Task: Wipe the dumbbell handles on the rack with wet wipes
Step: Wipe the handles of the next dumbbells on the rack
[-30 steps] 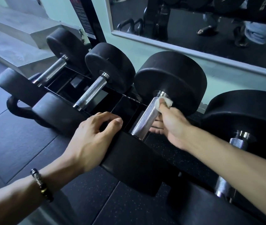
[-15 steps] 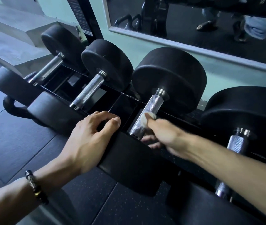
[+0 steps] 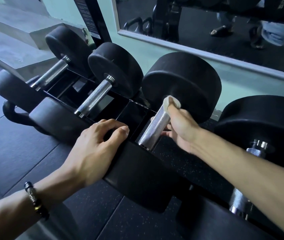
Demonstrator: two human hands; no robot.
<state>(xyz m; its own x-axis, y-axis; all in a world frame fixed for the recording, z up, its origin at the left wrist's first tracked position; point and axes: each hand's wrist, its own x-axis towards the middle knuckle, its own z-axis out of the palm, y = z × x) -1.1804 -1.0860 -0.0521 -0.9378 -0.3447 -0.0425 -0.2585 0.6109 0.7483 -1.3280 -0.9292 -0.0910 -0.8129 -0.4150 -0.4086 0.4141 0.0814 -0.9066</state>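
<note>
Several black dumbbells with knurled steel handles lie side by side on a low black rack (image 3: 134, 110). My right hand (image 3: 181, 129) wraps around the third dumbbell's handle (image 3: 153, 129) and pinches a white wet wipe (image 3: 168, 101) against its far end, by the big rubber head (image 3: 182, 84). My left hand (image 3: 96, 148) rests curled on the near rubber head (image 3: 137, 175) of that same dumbbell. Two smaller dumbbell handles, one (image 3: 94, 97) and another (image 3: 51, 75), lie to the left. A fourth handle (image 3: 238, 201) is partly hidden under my right forearm.
A wall mirror (image 3: 207, 32) runs behind the rack and reflects kettlebells and a person's legs. Concrete steps (image 3: 16, 40) rise at the far left. Dark rubber floor tiles (image 3: 16, 153) lie in front of the rack, with a kettlebell handle (image 3: 14, 115) poking out low left.
My right hand slid the wipe from the far end of the handle down toward the near end, then back up to the far end. The left hand stayed put.
</note>
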